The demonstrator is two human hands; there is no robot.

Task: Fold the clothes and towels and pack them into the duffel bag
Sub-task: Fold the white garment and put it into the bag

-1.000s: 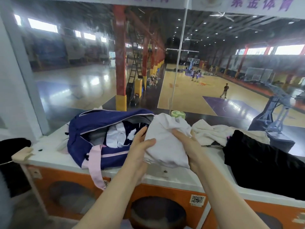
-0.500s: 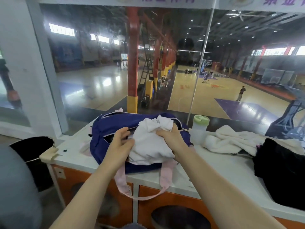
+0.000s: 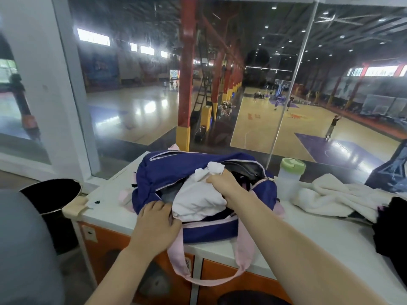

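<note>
White garment going into the open bag at centre frame.

The right hand (image 3: 222, 186) reaches in from the lower right, forearm stretched long, fingers curled tight on the top of the white garment (image 3: 198, 201), which sits in the mouth of the blue duffel bag (image 3: 167, 172) on the white counter (image 3: 308, 230). The left hand (image 3: 156, 225) lies palm down at the bag's near left edge, fingers bent over the rim beside the garment. Right of the bag stand a bottle (image 3: 289, 181), a white towel (image 3: 334, 197) and dark clothing (image 3: 392, 227).
</note>
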